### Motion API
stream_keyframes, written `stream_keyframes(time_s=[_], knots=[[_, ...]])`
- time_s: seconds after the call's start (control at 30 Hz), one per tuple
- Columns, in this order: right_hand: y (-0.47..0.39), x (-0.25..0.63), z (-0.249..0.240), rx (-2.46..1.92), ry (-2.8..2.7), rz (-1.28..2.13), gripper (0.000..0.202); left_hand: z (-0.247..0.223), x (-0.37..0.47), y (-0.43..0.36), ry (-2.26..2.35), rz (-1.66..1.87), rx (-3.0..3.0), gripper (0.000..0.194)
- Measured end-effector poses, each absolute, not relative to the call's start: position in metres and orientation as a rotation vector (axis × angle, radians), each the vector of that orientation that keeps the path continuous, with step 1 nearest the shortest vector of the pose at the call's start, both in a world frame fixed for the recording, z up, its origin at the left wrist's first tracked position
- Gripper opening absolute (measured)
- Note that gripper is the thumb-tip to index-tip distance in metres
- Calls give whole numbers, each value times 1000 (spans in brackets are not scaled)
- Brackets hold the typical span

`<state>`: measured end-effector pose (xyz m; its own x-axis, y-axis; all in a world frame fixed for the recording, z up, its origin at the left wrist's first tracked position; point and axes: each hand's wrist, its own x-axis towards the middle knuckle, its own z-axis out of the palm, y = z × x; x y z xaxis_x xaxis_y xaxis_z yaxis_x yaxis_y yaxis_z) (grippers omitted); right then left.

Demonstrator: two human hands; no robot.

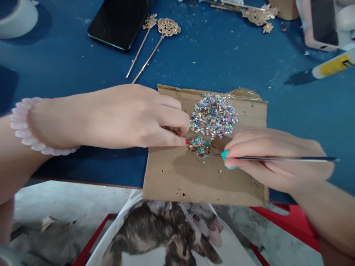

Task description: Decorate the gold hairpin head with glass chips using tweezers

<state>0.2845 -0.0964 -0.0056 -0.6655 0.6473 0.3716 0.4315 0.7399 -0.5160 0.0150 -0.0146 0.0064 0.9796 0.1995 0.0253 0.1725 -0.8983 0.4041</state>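
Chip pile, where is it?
Head view, right of center: the chip pile lies on the cardboard, just beyond the blue-stoned ornament and to the right of the left hand.

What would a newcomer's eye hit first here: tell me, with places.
First, the glittering heap of multicoloured chips toward the far edge of the brown cardboard. Just nearer, a blue-studded ornament sits at the fingertips of the left hand, with the right hand aiming a slim metal tool at it.

Soft, fairly dim light reaches the desk [69, 66] here, leaving a broad shadow on the cardboard [166, 184] at lower centre. Colourful chips [215, 114] glint mid-frame; their fine detail blurs, and the tape [26, 20], upper left, looks stretched.
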Motion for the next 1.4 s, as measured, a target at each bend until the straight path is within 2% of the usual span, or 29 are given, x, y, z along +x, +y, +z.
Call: stream_keyframes(time_s=[0.47,1.0,1.23,1.4], knots=[[-97,283,-6,-826,-2393,514,11,8,16,-15,322,26,2674,62],[-97,283,-7,-832,-2385,499,10,6,15,-15,245,111,2714,59],[-97,284,-10,-812,-2392,495,8,6,15,-14,237,102,2762,68],[-96,284,-8,-797,-2373,499,8,6,15,-14,224,113,2763,66]])
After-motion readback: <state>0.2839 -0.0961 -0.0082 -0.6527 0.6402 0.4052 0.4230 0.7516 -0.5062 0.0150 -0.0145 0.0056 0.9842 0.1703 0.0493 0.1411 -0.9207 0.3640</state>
